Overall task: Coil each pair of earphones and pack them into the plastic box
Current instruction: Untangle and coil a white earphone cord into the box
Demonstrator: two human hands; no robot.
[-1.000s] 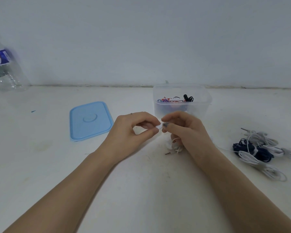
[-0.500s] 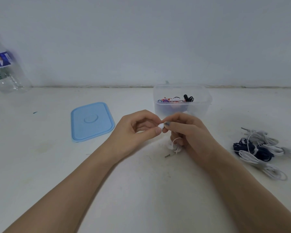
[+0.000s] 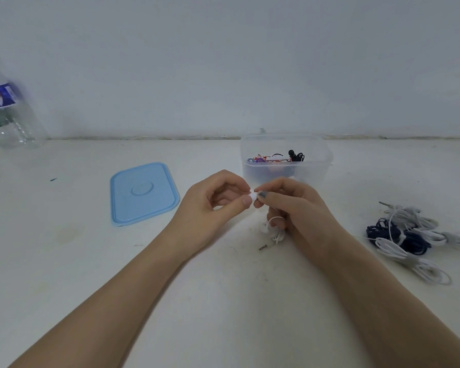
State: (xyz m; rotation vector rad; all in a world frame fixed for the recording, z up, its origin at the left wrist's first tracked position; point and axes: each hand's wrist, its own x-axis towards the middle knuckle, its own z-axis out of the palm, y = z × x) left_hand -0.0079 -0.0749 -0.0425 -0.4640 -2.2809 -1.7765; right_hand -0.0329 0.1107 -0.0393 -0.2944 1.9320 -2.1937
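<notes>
Both hands meet over the middle of the table, fingertips together. The left hand and the right hand each pinch one end of a small white piece of the white earphones, that piece lying level, its long axis running left to right between the thumbs. The rest of the cord hangs bunched under the right hand's curled fingers, touching the table, with the plug lying just beside it and pointing toward the near left. Just behind the hands stands the plastic box, open, with coloured and black earphones inside. More coiled earphones, white and dark blue, lie toward the right edge. A blue lid lies flat left of the hands. At the far left edge stands a clear bottle; its blue label shows a figure, its writing too blurred to read.
</notes>
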